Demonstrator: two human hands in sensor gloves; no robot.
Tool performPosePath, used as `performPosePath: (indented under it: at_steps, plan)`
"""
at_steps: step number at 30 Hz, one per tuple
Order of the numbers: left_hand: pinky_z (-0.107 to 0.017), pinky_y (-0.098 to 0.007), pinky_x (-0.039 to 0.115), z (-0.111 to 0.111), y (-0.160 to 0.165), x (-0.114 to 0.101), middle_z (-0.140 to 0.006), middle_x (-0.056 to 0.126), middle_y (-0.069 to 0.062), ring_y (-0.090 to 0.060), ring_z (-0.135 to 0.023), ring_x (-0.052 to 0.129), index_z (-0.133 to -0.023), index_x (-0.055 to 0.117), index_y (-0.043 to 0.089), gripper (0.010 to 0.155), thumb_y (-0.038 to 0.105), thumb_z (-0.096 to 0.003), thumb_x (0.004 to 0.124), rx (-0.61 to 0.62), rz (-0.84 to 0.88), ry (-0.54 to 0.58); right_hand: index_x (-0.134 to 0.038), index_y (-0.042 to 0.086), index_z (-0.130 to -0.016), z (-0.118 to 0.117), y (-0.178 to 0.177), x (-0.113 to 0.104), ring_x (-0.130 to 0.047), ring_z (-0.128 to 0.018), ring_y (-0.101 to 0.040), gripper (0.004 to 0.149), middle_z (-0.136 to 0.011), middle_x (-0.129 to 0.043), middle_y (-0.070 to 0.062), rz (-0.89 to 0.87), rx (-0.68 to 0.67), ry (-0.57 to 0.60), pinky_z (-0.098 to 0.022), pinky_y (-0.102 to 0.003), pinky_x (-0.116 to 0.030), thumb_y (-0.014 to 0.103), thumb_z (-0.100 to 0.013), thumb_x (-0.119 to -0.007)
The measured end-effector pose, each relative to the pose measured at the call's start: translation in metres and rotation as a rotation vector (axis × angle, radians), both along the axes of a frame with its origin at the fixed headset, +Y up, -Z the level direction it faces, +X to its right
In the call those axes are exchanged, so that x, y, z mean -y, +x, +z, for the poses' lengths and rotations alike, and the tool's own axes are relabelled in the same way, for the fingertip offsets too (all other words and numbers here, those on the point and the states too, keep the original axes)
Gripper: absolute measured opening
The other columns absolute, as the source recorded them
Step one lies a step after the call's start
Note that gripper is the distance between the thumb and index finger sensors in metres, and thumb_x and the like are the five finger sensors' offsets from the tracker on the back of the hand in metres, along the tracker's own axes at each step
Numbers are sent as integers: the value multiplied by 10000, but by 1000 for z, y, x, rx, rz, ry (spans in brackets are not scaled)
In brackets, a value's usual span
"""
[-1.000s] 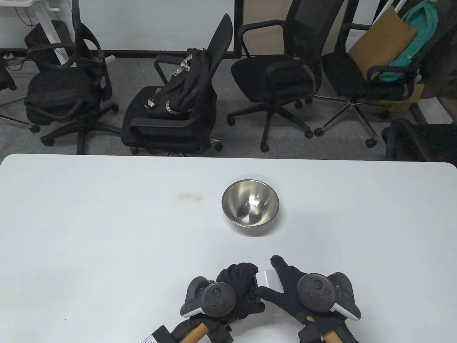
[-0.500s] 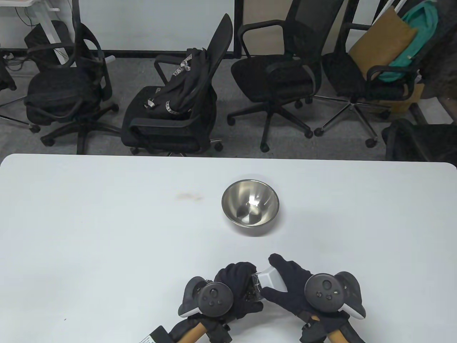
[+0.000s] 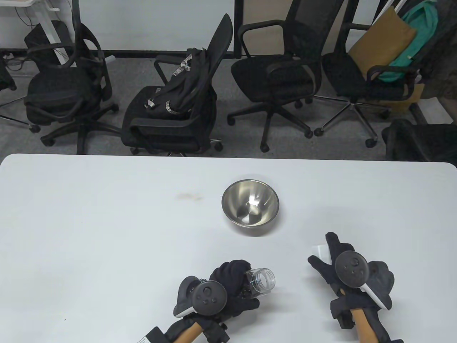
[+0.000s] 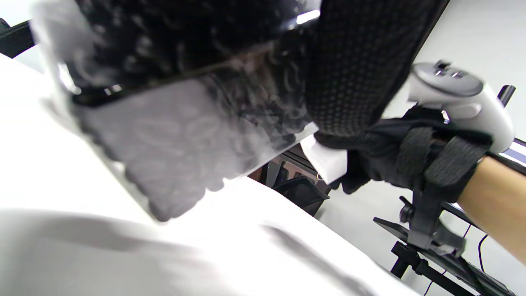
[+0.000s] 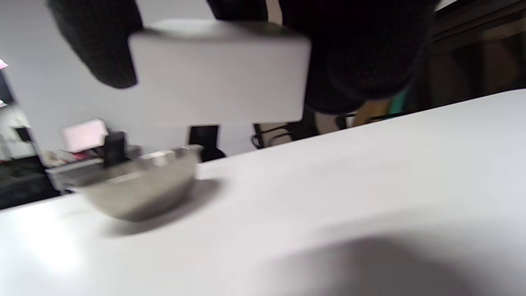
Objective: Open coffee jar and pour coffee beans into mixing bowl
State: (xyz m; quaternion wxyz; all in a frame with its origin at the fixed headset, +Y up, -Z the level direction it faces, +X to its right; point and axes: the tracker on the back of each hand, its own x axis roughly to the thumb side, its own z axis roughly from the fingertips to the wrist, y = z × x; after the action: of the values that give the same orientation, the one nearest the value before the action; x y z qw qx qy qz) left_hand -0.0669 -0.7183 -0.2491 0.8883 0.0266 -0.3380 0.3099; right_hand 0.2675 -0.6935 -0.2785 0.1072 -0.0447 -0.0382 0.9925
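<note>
My left hand [image 3: 234,286] grips a clear coffee jar [image 3: 260,281] with dark beans in it; the jar is tilted, its open mouth pointing right. In the left wrist view the jar [image 4: 172,135] fills the upper left, blurred. My right hand [image 3: 339,262] holds the white lid [image 3: 320,252] out to the right of the jar, above the table. The right wrist view shows the lid [image 5: 218,74] between my fingers. A steel mixing bowl [image 3: 250,207] sits empty at the table's middle, beyond both hands; it also shows in the right wrist view [image 5: 139,189].
The white table [image 3: 107,232] has a faint brown stain [image 3: 187,195] left of the bowl. Several black office chairs [image 3: 178,107] stand on the floor beyond the far edge.
My right hand has pulled the white lid off the jar and moved it right and away. The jar's mouth is now uncovered. My left hand has shifted slightly with the jar.
</note>
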Motion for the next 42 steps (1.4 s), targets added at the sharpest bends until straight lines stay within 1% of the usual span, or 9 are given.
performPosePath:
  at_steps: [9,24,26,30,33,35,37,39,42]
  plan:
    - [-688,-605,688,1,-3,0,-1055,692,-250,-434,-899,789,-1066,551,24,917,483,-425,1018,-6,9,4,-501,83,-1169,-16,31,34,-837,-715,-453,808,-975,-686,-354,101,149,-170,-519,-493,-796,569,-582,-771]
    - [-691,-604,687,3,-12,-3,-1057,690,-247,-434,-902,786,-1067,547,28,915,485,-427,1015,-18,45,13,-451,60,-1175,-28,35,75,-823,-763,-450,828,-991,-666,-366,209,182,-425,-552,-499,-780,572,-593,-740]
    - [-691,-605,687,3,-13,-4,-1056,691,-248,-434,-902,785,-1067,547,27,915,484,-426,1015,-22,51,14,-416,64,-1184,-28,33,74,-813,-780,-473,843,-1008,-645,-385,215,183,-423,-564,-519,-773,580,-595,-728]
    - [-692,-604,686,2,-16,-5,-1057,690,-248,-433,-903,785,-1067,546,27,916,484,-427,1015,-30,58,15,-339,50,-1201,-26,22,60,-684,-869,-607,879,-1080,-513,-433,220,174,-393,-626,-631,-684,600,-608,-683]
    - [-691,-606,686,2,-18,-6,-1057,689,-249,-434,-904,784,-1068,546,26,917,483,-426,1016,-37,61,21,-346,2,-1193,-27,10,47,-647,-905,-599,878,-1089,-499,-427,209,128,-328,-654,-669,-631,583,-621,-670]
    - [-692,-605,686,1,-20,-7,-1057,689,-247,-435,-902,785,-1068,546,28,916,484,-426,1016,-45,63,27,-377,-55,-1172,-30,-1,40,-665,-903,-583,871,-1079,-521,-422,194,82,-301,-659,-655,-638,556,-627,-675]
    - [-693,-605,686,0,-22,-8,-1059,687,-247,-432,-904,784,-1067,546,26,917,484,-427,1015,-53,69,28,-413,-61,-1157,-34,-11,34,-703,-893,-549,840,-1069,-563,-393,172,48,-260,-658,-630,-662,533,-628,-682]
    - [-692,-605,685,0,-24,-10,-1058,688,-247,-433,-904,784,-1068,546,29,917,484,-426,1016,-60,78,30,-456,-65,-1142,-41,-19,28,-745,-868,-522,804,-1047,-612,-371,113,27,-217,-645,-607,-692,509,-630,-692]
    - [-693,-605,685,-1,-27,-12,-1059,687,-247,-433,-905,783,-1069,543,28,917,483,-428,1015,-70,91,38,-494,-65,-1124,-57,-32,17,-801,-821,-486,776,-1013,-668,-352,-32,-2,-210,-614,-564,-739,499,-631,-695]
